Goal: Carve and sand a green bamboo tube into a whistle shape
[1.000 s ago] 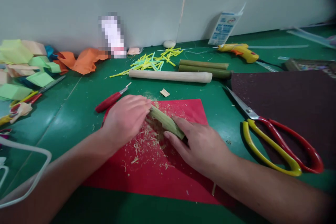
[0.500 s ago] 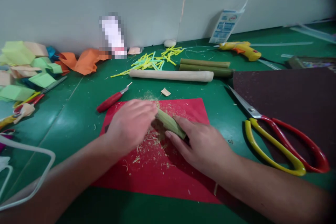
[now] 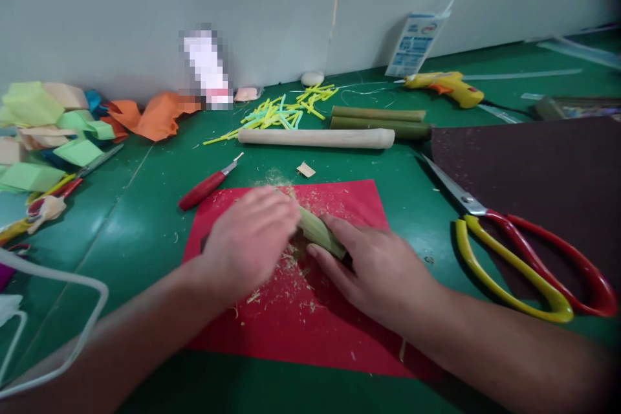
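Right hand (image 3: pixel 381 265) is pinching green bamboo piece (image 3: pixel 317 233) over red sheet (image 3: pixel 301 343); left hand (image 3: pixel 252 239) is covering its far end, grip undeterminable.

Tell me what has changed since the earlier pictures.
The left hand has moved rightward along the green bamboo piece, toward the right hand, hiding more of it. Nothing was visibly taken up or let go: the right hand still grips the piece, and the knife and scissors lie as before.

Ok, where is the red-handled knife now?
In the head view, the knife lies left of centre on the green table, just beyond the left hand, near the far left corner of the red sheet.
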### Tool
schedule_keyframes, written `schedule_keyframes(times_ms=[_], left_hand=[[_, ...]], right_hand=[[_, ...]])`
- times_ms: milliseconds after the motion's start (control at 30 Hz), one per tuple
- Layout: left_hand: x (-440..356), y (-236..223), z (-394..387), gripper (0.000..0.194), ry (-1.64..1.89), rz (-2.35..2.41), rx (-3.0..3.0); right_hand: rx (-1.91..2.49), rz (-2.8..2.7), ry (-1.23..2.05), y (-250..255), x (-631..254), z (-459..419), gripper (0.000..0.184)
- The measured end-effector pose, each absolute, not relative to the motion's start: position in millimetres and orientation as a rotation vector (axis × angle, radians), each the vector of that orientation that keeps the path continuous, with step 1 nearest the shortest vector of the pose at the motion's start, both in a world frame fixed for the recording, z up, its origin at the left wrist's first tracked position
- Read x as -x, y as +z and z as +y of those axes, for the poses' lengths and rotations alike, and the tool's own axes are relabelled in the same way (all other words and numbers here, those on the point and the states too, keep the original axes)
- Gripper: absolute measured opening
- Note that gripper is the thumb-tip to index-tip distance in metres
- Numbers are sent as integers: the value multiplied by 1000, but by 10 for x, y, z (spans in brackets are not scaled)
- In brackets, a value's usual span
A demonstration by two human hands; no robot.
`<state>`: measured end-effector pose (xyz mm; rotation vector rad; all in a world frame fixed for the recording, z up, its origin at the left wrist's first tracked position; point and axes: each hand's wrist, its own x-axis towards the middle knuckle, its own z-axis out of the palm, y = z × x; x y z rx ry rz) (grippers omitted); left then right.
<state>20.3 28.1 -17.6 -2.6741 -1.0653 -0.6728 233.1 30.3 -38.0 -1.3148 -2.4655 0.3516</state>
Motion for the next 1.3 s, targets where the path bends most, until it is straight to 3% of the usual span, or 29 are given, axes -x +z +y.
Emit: schedule_keyframes(times_ms=[1300], left_hand=[[-212,-203,290,29,-577,-998,2731]], right_hand=[[1416,-2495,418,-335,-2308,297,37]])
